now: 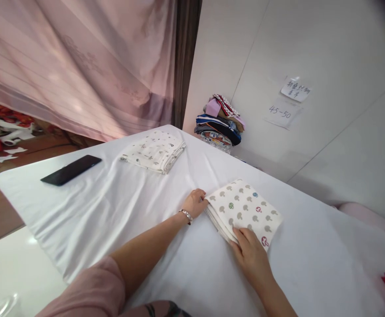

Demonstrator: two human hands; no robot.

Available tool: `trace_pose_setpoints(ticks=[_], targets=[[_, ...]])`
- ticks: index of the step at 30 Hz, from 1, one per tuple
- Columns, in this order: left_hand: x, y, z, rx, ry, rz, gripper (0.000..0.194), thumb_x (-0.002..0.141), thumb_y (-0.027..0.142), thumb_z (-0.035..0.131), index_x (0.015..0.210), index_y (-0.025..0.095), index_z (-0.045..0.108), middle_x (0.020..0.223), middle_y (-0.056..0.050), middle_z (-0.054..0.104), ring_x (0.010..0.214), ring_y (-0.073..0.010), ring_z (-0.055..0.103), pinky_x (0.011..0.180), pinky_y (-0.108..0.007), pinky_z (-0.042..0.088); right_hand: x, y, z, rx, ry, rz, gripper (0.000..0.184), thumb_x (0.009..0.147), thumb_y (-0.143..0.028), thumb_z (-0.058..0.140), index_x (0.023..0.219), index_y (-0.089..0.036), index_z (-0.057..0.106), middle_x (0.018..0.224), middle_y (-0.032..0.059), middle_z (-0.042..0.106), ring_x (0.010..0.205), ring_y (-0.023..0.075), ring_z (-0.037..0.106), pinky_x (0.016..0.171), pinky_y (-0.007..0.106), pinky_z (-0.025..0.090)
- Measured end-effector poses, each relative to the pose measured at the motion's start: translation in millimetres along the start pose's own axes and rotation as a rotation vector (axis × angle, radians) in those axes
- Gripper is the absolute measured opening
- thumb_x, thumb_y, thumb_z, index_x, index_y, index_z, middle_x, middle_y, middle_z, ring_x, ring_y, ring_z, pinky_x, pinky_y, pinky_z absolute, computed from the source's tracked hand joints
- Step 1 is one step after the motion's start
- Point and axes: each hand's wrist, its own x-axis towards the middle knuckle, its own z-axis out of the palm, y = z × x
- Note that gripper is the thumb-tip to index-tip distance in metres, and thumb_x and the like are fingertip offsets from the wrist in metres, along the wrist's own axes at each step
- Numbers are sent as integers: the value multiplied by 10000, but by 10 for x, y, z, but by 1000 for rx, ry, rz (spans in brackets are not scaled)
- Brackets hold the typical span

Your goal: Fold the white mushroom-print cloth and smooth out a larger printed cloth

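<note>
A folded white cloth with a mushroom print (245,207) lies on the white table cover, its layered edges facing me. My left hand (195,203), with a bracelet at the wrist, pinches the cloth's left corner. On the near edge, my right hand (250,251) grips the cloth with the thumb and fingers around its layers. Part of the near right side is hidden behind that hand. Farther back lies a second folded white cloth (155,152) with a small dark print, which neither hand touches.
A black phone-like slab (71,170) rests on the white table cover (113,211) at the left. Behind the table's far edge rises a stack of folded fabrics (220,121). Paper notes (280,114) are stuck on the wall. A pink curtain (113,66) hangs at the back left.
</note>
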Motion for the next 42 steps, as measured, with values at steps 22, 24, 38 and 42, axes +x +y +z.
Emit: trace_pose_setpoints(ticks=[22, 24, 38, 42], targets=[[8, 25, -60, 2, -104, 74, 49, 717, 184, 514, 694, 179, 558, 876, -28, 613, 824, -144, 544, 788, -270, 420, 117, -82, -173, 28, -76, 90, 229, 829, -242, 440, 1029, -232, 550, 978, 42, 570, 889, 178, 545, 725, 298, 466], [-6, 55, -90, -13, -127, 70, 71, 729, 205, 510, 739, 181, 577, 881, -24, 614, 813, -142, 546, 776, -263, 423, 239, -165, -185, 12, -64, 81, 275, 814, -265, 465, 1080, -233, 526, 993, 48, 562, 911, 190, 532, 737, 308, 453], [44, 102, -39, -17, -121, -41, 195, 778, 309, 498, 660, 187, 593, 1002, -33, 639, 969, -169, 549, 890, -283, 395, 769, -430, 175, -140, -31, 44, 111, 793, -203, 493, 902, -220, 504, 861, 44, 509, 811, 199, 487, 638, 288, 370], [68, 80, -21, -62, -127, -35, 198, 784, 290, 480, 664, 191, 603, 952, -19, 648, 922, -154, 563, 865, -266, 411, 792, -455, 184, -151, -30, 62, 143, 801, -224, 496, 944, -220, 499, 858, 41, 503, 793, 199, 487, 621, 288, 370]])
